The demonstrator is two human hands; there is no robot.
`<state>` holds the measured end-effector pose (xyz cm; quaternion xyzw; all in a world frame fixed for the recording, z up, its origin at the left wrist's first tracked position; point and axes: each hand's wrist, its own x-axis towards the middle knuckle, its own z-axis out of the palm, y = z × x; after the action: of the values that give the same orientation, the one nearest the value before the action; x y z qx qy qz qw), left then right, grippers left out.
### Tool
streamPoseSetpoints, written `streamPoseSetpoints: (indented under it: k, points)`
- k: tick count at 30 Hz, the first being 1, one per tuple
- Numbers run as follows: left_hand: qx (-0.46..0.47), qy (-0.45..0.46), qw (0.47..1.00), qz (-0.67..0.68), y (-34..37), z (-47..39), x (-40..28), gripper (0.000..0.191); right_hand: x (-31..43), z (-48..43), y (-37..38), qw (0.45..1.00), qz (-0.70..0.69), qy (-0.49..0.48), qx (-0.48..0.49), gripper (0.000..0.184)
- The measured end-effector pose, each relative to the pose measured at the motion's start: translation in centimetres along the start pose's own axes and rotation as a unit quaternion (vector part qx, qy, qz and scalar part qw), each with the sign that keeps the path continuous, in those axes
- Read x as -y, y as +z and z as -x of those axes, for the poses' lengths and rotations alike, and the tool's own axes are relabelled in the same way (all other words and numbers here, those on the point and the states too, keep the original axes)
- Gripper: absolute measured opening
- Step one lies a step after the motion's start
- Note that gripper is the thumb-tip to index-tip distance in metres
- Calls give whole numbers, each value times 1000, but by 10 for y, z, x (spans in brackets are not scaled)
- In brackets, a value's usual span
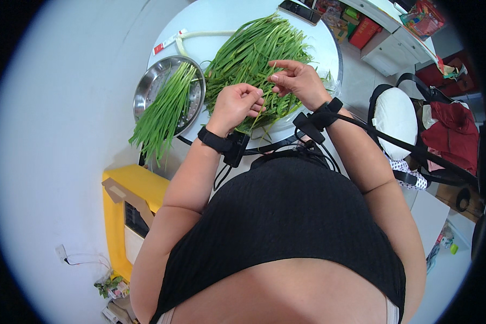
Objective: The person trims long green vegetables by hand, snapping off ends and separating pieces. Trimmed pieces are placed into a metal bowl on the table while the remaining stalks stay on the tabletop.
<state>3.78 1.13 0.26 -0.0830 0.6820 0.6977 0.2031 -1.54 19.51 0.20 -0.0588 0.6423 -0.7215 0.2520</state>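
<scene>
A large heap of garlic chives [259, 52] covers the middle of the round white table. My left hand [239, 103] is at the heap's near edge, thumb and forefinger pinched on what looks like a thin chive blade [260, 115] hanging below the fingers. Just to its right and slightly farther away is my right hand [297, 79], with the forefinger stretched out and the thumb close to the curled fingers. Green blades cross behind its fingertips, so a hold there is unclear. On the left, a bundle of chives [166, 105] lies across a perforated steel pan [143, 91], leaf ends hanging over the rim.
A smartphone [299, 11] lies at the table's far edge. A pale strap-like strip [206, 34] and a red-and-white tag [170, 41] are behind the pan. Clear plastic [331, 83] shows beside the heap. A black cable [405, 146] runs rightward from my right wrist, past a chair with a white cushion [396, 123].
</scene>
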Motion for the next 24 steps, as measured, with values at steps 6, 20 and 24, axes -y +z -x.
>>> streamPoseSetpoints:
  k: [6, 20, 24]
  points:
    - [0, -19, 1000, -16, -1, 4, 2, 18, 3, -2, -5, 1000, 18, -16, 18, 40]
    - [-71, -1, 997, -19, 25, -11, -4, 22, 10, -29, -27, 995, -39, 44, 82, 22]
    - [-126, 14, 987, -103, 33, -17, -11, 18, 26, -35, -34, 988, 106, 25, 107, 20]
